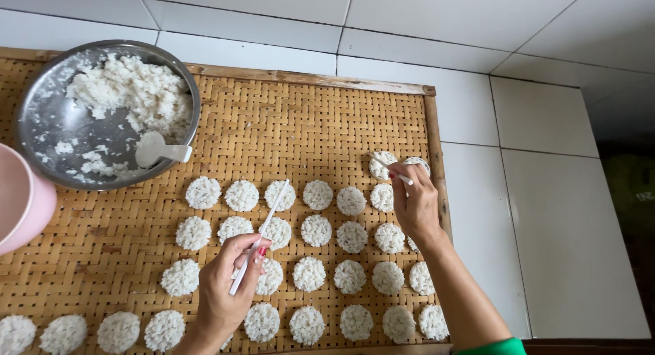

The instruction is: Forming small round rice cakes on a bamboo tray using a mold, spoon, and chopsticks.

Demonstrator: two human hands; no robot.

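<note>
The woven bamboo tray [307, 116] spreads out under both my hands, and I work across it so each round gets its own bare patch of weave. Far off to the left of my left hand sits the metal bowl [41, 116] with the loose rice [129, 89] and a white spoon [160, 150] in it, and the pink container [20, 205] is at the tray's edge below it. The rows of finished rice cakes [351, 237] lie between my hands and below them, near one another but not touching; I judge that spacing is what to keep. My right hand [416, 205] is closed on a thin white stick [399, 174], its tip pressing at the rice cake [382, 164] just above my fingers, at the tray's right corner, beside a small ring mould [417, 164]. My left hand [225, 287] pinches a longer white stick [263, 235], slanting up over the middle rows. I'd press lightly and evenly here.
</note>
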